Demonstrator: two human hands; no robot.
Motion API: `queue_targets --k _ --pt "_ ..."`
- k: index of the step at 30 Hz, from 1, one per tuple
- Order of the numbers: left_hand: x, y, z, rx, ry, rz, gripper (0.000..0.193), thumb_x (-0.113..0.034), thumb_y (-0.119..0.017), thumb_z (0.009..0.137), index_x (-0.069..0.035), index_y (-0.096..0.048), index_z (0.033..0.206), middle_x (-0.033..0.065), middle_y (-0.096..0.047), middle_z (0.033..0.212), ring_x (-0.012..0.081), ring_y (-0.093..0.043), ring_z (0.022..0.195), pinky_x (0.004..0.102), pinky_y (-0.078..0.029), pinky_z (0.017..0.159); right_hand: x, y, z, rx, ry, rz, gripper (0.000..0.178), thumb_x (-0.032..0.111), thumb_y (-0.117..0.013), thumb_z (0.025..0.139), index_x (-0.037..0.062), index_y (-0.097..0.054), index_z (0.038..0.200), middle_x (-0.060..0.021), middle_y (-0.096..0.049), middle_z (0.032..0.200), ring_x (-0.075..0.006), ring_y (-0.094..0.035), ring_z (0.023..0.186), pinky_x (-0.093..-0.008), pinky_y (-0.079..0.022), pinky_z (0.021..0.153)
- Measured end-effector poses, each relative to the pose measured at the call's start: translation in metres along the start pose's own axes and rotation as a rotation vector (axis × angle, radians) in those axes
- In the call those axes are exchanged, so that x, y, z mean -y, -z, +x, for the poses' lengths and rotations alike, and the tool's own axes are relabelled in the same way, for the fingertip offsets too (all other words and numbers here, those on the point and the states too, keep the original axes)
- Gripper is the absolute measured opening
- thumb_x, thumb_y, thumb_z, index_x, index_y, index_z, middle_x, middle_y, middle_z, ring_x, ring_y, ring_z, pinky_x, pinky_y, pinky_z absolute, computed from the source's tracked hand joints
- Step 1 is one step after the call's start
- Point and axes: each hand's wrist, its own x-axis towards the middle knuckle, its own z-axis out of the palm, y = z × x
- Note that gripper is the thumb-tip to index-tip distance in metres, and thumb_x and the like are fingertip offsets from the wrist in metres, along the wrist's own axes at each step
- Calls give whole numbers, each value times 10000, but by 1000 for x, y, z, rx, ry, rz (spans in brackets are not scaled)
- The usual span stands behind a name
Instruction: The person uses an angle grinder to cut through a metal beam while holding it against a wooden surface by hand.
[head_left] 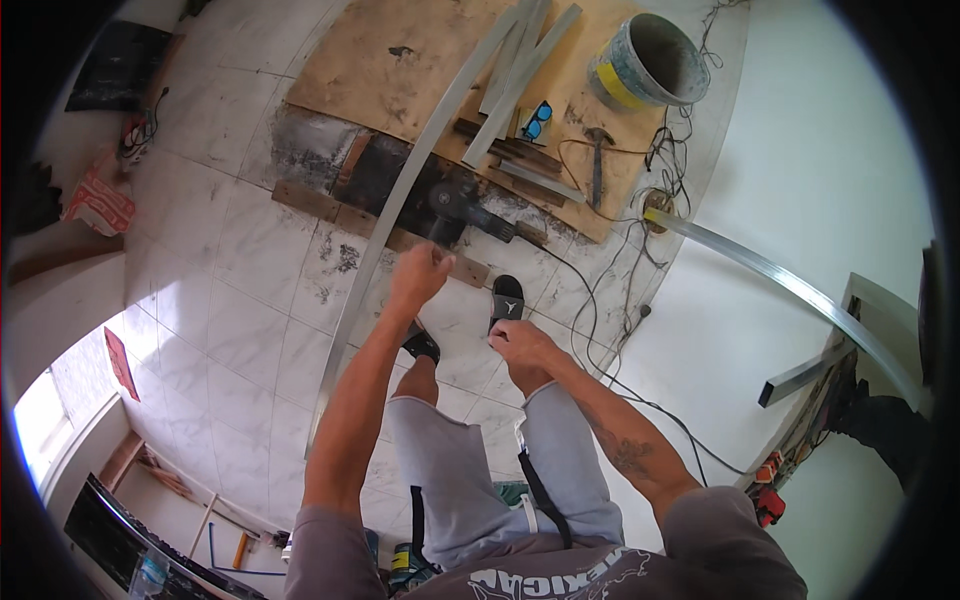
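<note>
My left hand (425,277) is closed, fingers curled, just right of a long pale metal tube (372,265). Lower and to the right, my right hand (520,342) is also closed, with its fingertips pressed together above my right foot. Whatever either hand might hold is too small or hidden to make out. Beyond my left hand, an angle grinder (460,208) with a black cord rests on the floor by dark, stained boards. The long tube runs from the plywood sheet down past my left forearm. It looks curved in this wide picture.
On the plywood sheet (350,75) lie shorter metal tubes (525,80), blue-lensed glasses (537,120) and a hammer (598,165). A grimy bucket (660,62) stands at the far right. Tangled cords (625,290) trail over the tiles. Another long tube (770,268) leans on the right.
</note>
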Motion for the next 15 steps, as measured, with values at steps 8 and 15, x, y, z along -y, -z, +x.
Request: queue_targets --k 8,15 --pt "32 -132 256 -262 -263 413 397 -312 -784 850 -3 -617 1034 225 -670 1029 412 -668 988 489 -547 767 -54 37 231 -318 174 38 248 209 -588 895 1 -719 930 -253 -714 943 -445 -685 927 -493 -538 855" --pt "46 -221 360 -394 -312 673 614 -419 -845 763 -4 -581 1131 157 -588 1144 331 -602 1095 451 -504 887 -127 108 378 -656 196 -24 317 268 -589 907 -21 -711 950 -285 -706 952 -446 -681 961 -500 -524 904"
